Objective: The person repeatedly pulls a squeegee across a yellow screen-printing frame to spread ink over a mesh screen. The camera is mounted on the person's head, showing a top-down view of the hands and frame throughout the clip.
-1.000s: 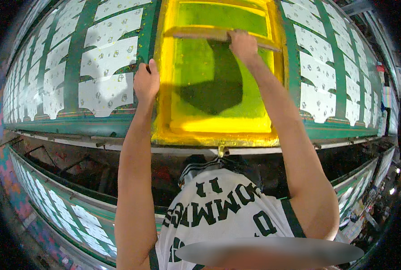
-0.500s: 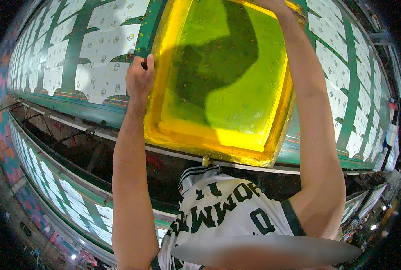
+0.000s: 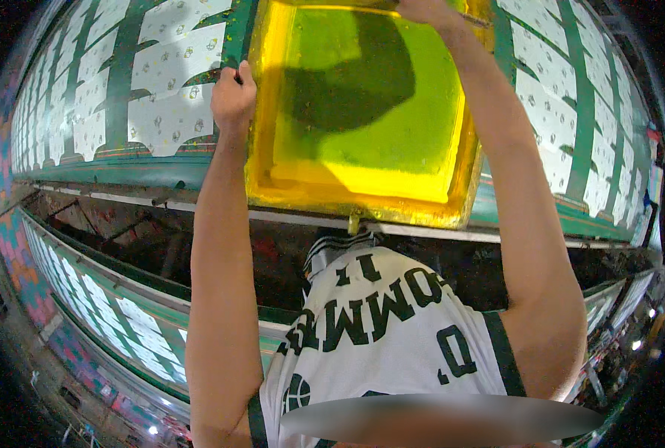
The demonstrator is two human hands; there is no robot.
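A yellow-framed printing screen with a green translucent middle lies on the long green table, between rows of white cut pieces with small printed motifs. My left hand is closed at the screen's left edge, thumb up; what its curled fingers grip is hidden. My right hand is at the screen's far end, closed on a squeegee, both partly cut off by the top of the picture. A dark shadow falls over the screen's middle.
A pale rail runs along the near table edge, over a dark gap with metal supports. Behind me, a second long green table carries more white pieces. Small lights and clutter show at the lower right rim.
My right hand has moved away from me with the squeegee, from over the screen's upper part to its far end. My left hand sits higher in the picture, still at the left edge.
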